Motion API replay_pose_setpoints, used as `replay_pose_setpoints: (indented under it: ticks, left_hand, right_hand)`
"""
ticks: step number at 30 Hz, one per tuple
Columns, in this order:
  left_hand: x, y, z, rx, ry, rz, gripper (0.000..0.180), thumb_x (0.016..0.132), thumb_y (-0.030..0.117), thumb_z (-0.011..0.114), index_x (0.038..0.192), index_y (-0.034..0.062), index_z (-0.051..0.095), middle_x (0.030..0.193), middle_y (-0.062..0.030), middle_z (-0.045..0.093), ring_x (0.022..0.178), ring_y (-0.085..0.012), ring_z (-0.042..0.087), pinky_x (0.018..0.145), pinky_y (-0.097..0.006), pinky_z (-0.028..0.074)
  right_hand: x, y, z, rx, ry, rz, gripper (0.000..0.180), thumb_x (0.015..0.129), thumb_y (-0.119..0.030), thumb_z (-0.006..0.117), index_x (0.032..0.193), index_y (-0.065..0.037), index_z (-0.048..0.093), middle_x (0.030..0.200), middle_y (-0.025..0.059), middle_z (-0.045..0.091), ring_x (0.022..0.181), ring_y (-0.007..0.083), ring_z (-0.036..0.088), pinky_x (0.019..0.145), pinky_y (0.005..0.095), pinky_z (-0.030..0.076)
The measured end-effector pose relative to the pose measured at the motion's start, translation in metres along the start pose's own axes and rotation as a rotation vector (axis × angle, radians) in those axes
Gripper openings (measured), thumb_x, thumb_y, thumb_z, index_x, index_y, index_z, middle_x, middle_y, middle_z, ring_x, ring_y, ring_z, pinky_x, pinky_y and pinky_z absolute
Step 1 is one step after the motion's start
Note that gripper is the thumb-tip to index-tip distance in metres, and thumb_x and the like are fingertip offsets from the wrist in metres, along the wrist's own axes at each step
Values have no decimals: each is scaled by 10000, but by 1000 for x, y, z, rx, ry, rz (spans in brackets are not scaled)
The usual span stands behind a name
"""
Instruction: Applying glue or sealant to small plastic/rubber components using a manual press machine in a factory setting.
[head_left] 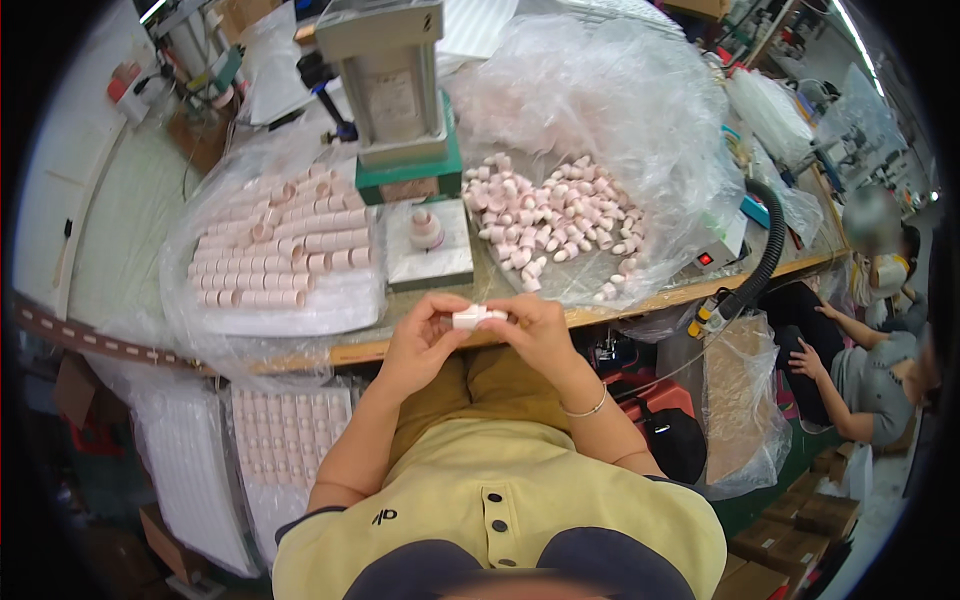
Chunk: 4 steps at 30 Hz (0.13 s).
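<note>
My left hand [427, 340] and my right hand [543, 328] meet in front of the bench edge, both closed on a small pale pink-and-white cylindrical piece [468, 318]. Left fingers pinch its wider end, right fingers its narrower end; whether it is one part or two joined I cannot tell. Straight ahead stands a bench press [395, 100] with a green block [440, 170]. Below it, a similar stepped pink-and-white piece [425, 230] stands upright on a grey metal base [455, 260]. Many small pink-and-white stepped parts [550, 212] lie heaped right of the press.
Rows of pale pink open sleeves [275, 255] lie on plastic at left. Crumpled clear film [610, 90] surrounds the heap. A black corrugated hose [770, 240] curves over the bench's right end. Below left stands a tray of pink parts [290, 430]. Another person [880, 375] sits at right.
</note>
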<state>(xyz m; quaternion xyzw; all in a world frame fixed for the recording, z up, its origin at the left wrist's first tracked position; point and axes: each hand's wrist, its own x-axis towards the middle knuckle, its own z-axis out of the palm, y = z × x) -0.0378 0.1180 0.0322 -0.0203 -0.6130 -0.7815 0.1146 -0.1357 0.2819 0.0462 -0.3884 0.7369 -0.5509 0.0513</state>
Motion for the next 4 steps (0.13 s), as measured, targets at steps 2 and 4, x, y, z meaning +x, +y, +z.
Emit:
replay_pose_setpoints:
  ticks: [2,4]
  left_hand:
    - [0,0,-4,321,12,36,335,830,-44,607,1148,33,535,1119,-67,560,1007,-142,566,850,-251,480]
    - [0,0,-5,396,-16,15,385,833,-44,600,1199,50,525,1146,-93,563,984,-174,585,854,-254,480]
  right_hand:
    - [-5,8,8,379,19,331,161,807,-18,673,967,-10,696,758,26,666,595,32,551,495,165,465]
    - [-5,13,5,280,-49,285,232,802,-48,693,1033,-37,687,846,73,696,617,60,589,560,185,495]
